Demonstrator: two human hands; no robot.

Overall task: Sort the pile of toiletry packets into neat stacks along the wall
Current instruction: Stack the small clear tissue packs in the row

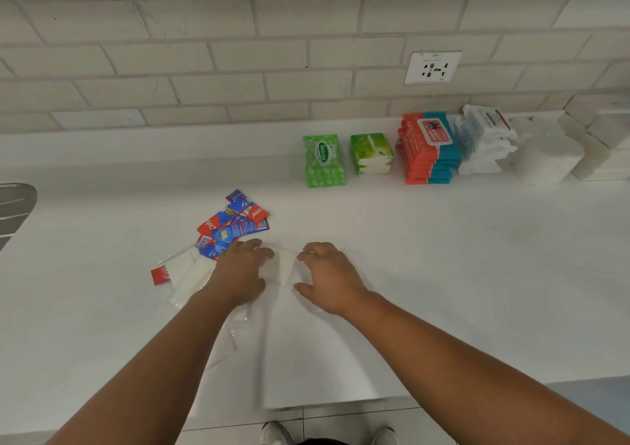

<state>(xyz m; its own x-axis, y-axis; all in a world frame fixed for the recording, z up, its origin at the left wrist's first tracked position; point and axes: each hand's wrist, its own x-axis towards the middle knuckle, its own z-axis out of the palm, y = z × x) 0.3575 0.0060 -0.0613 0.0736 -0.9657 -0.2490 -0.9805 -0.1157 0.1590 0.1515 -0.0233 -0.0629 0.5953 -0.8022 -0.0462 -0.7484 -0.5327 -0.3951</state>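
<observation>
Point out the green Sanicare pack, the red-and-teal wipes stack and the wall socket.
green Sanicare pack (pixel 324 159): head view, its top face.
red-and-teal wipes stack (pixel 429 148): head view, top pack's face, below the label.
wall socket (pixel 433 68): head view, middle of its plate.

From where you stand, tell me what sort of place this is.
Probably a kitchen or utility room: a white countertop runs along a white brick-tile wall with a power socket, and what looks like a metal sink drainer shows at the far left.
</observation>
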